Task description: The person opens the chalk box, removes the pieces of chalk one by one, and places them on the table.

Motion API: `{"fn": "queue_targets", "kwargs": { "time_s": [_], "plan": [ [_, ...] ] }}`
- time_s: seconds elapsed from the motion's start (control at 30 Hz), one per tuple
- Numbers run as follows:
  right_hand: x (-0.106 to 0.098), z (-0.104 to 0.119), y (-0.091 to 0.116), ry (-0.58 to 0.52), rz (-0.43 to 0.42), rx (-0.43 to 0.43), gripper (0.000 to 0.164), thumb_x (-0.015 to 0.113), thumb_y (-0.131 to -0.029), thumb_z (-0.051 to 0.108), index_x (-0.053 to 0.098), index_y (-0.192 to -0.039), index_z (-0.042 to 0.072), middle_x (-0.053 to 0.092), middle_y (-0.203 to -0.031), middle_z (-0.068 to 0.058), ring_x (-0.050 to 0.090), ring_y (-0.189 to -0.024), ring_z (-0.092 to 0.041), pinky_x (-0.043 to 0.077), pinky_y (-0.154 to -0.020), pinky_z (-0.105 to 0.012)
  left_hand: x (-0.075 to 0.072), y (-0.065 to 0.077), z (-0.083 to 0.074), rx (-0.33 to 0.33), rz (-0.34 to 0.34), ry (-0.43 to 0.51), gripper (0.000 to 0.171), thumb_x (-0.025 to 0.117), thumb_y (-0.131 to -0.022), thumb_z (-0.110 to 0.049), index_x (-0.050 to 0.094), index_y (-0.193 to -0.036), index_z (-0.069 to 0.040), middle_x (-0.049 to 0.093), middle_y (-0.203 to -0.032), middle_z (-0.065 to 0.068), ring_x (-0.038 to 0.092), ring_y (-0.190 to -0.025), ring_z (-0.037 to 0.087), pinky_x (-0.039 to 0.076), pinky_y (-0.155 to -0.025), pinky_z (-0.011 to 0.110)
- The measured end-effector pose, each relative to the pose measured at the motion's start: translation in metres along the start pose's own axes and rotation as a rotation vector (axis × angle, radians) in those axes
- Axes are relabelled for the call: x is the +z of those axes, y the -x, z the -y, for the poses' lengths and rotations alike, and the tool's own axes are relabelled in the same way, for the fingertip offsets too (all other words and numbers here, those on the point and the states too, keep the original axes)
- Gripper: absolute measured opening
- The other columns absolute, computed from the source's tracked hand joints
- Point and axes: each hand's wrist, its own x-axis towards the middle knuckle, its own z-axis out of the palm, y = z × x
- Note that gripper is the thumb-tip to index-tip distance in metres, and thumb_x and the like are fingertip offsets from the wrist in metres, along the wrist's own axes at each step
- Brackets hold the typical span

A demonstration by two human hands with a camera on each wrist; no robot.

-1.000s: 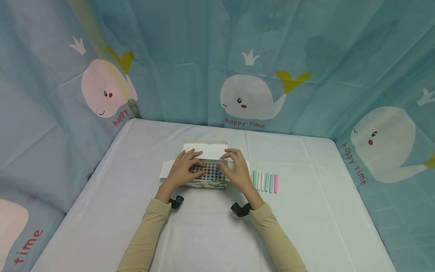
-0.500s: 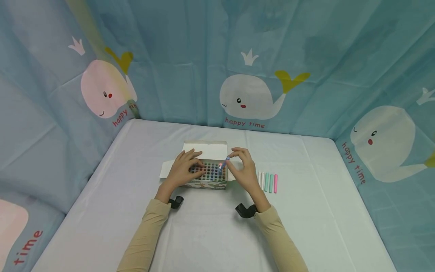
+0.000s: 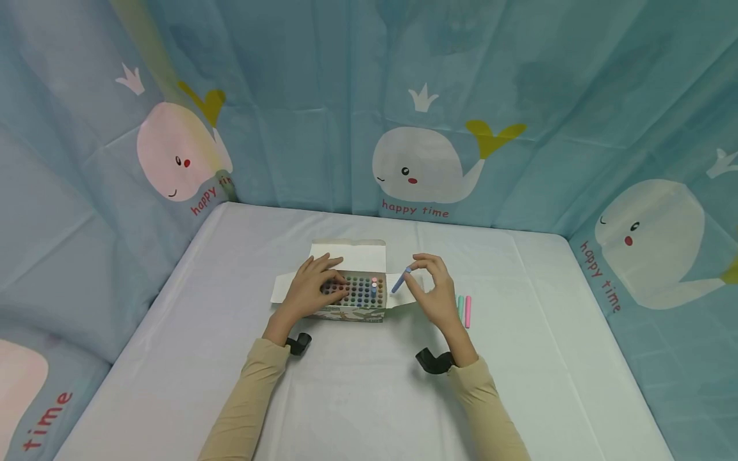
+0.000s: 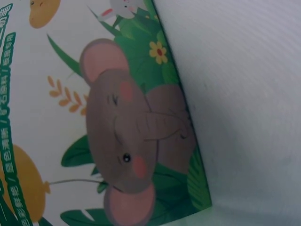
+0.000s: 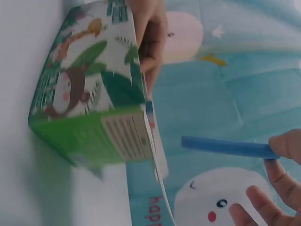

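Note:
A printed cardboard chalk box [image 3: 350, 314] stands with its flaps folded out, its top showing rows of round holes. My left hand [image 3: 308, 288] rests over the left part of that top, thumb and index finger bowed above the holes. To the right of the box, my right hand [image 3: 435, 293] pinches a blue chalk stick [image 3: 399, 282] by its upper end, above the right flap. The right wrist view shows this chalk stick [image 5: 221, 145] fully out in the air. A pink-topped chalk [image 3: 374, 280] and a blue chalk [image 3: 373, 290] stick up near the box's right end.
A pink chalk stick [image 3: 468, 312] and a teal one [image 3: 460, 307] lie on the white tablecloth [image 3: 357, 390], partly behind my right hand. The back flap [image 3: 352, 253] lies folded away. A whale-print curtain [image 3: 323, 147] encloses the table.
My right hand has lifted the blue chalk stick from the box and moved right with it, now covering most of the row of loose chalks. My left hand has stayed in place.

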Motion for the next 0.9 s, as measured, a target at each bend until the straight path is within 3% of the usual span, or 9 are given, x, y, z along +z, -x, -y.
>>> {"fn": "queue_targets", "kwargs": {
  "time_s": [0.23,0.63,0.9],
  "plan": [
    [-0.027,0.031,0.001,0.036,-0.001,-0.002,0.014,0.066,-0.082,-0.001,0.060,-0.093,-0.007,0.056,-0.112,-0.025,0.051,-0.109,-0.039,0.042,-0.099,-0.057,-0.001,0.000,-0.002,0.000,-0.002,0.003,0.019,0.069,-0.082,-0.041,0.068,-0.091,-0.025,0.044,-0.141,0.003,0.026,-0.138,0.029,0.008,-0.121,0.046],
    [-0.061,-0.024,0.007,0.109,-0.023,0.064,0.013,0.067,-0.084,0.007,0.063,-0.096,0.003,0.059,-0.107,-0.012,0.056,-0.097,-0.027,0.047,-0.089,-0.039,-0.001,0.000,-0.001,0.003,-0.003,0.006,0.018,0.068,-0.082,-0.041,0.068,-0.091,-0.025,0.044,-0.142,0.003,0.025,-0.139,0.029,0.007,-0.122,0.045],
    [-0.083,-0.038,0.012,0.209,0.022,0.141,0.015,0.065,-0.086,0.014,0.061,-0.097,0.004,0.059,-0.103,-0.010,0.059,-0.090,-0.030,0.048,-0.084,-0.045,-0.001,0.000,-0.001,-0.002,-0.004,0.011,0.018,0.069,-0.082,-0.040,0.068,-0.091,-0.025,0.044,-0.142,0.003,0.026,-0.139,0.029,0.007,-0.122,0.044]
  ]
}}
